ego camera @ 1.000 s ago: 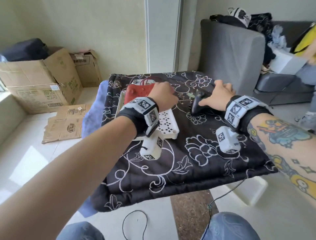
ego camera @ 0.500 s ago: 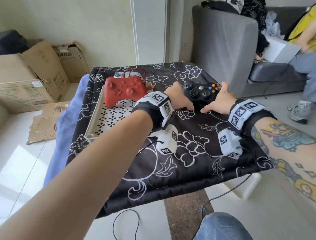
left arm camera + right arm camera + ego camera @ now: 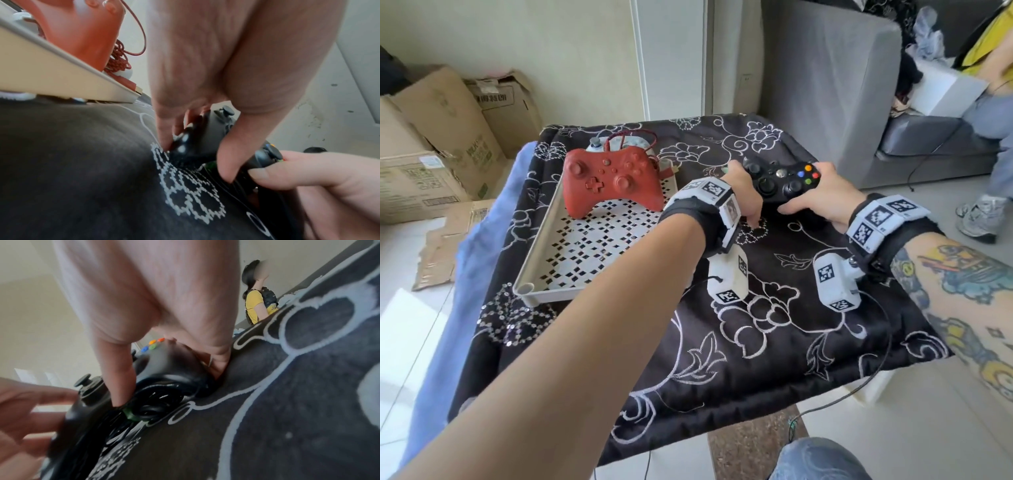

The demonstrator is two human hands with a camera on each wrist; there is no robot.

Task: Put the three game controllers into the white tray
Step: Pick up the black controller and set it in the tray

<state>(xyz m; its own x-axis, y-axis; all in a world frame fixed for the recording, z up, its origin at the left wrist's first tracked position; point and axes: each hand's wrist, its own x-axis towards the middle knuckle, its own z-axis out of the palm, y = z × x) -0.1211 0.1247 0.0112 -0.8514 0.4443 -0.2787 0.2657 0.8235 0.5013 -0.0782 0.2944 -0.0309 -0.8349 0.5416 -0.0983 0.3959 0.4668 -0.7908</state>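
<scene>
A black controller (image 3: 780, 181) with coloured buttons is right of the white tray (image 3: 541, 236), its lower edge at the black cloth. My left hand (image 3: 748, 202) grips its left handle and my right hand (image 3: 808, 202) grips its right handle. In the left wrist view my fingers curl around the black controller (image 3: 201, 134). The right wrist view shows the black controller (image 3: 164, 366) with a coiled black cable (image 3: 156, 402) beneath it. A red controller (image 3: 613, 181) lies in the tray's far end. Behind it, a pale controller (image 3: 616, 144) is partly hidden.
A black flowered cloth (image 3: 756, 342) covers the small table. Cardboard boxes (image 3: 431, 154) stand on the floor at left. A grey sofa (image 3: 842, 85) is behind the table, and a person in yellow (image 3: 257, 305) sits on it. A thin cable (image 3: 835, 401) hangs off the front right edge.
My left hand has left the red controller in the tray and moved right onto the black controller. Both hands now grip it, and it has tilted up toward me.
</scene>
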